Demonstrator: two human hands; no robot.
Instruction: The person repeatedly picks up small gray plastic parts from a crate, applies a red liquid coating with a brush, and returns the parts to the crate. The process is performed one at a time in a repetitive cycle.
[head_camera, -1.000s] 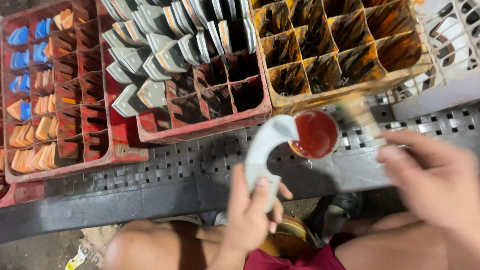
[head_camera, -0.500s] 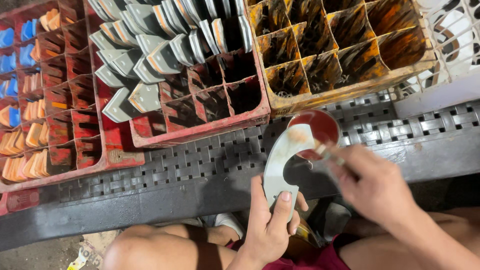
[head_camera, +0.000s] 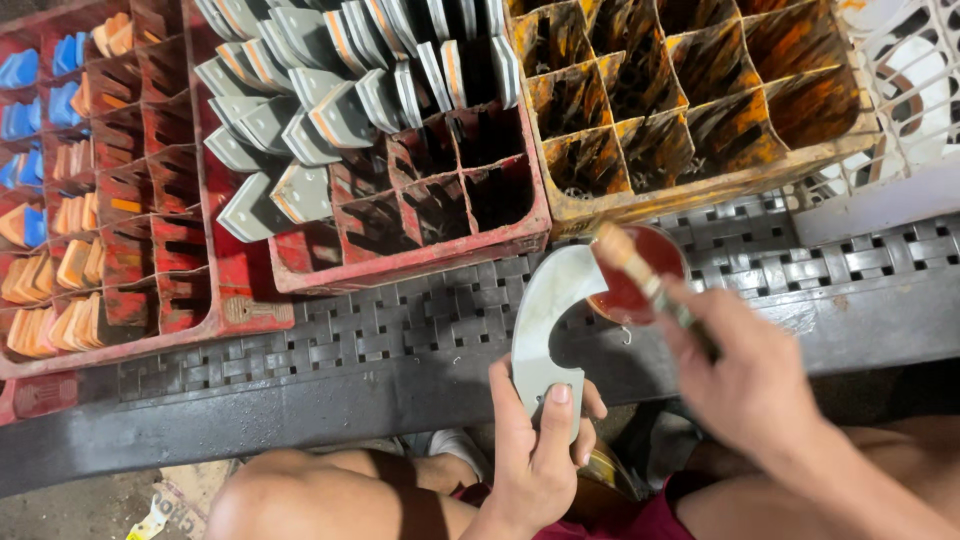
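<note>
I am pinching the curved grey metal blade (head_camera: 545, 330) by its lower end in my left hand (head_camera: 535, 450), tilting it up over the dark bench's (head_camera: 300, 380) near edge. My right hand (head_camera: 750, 375) is gripping a brush (head_camera: 640, 270), its tip over the red paint bowl (head_camera: 640, 280), just beside the blade's top.

Pale grey curved blade (head_camera: 545, 330), red paint bowl (head_camera: 640, 275), red crate (head_camera: 400, 200), orange-stained crate (head_camera: 690, 110), black woven-pattern bench (head_camera: 400, 330)

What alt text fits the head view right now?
The left hand holds a curved grey blade upright while the right hand holds a brush over a small bowl of red paint; behind it, a red crate holds grey pieces.
</note>
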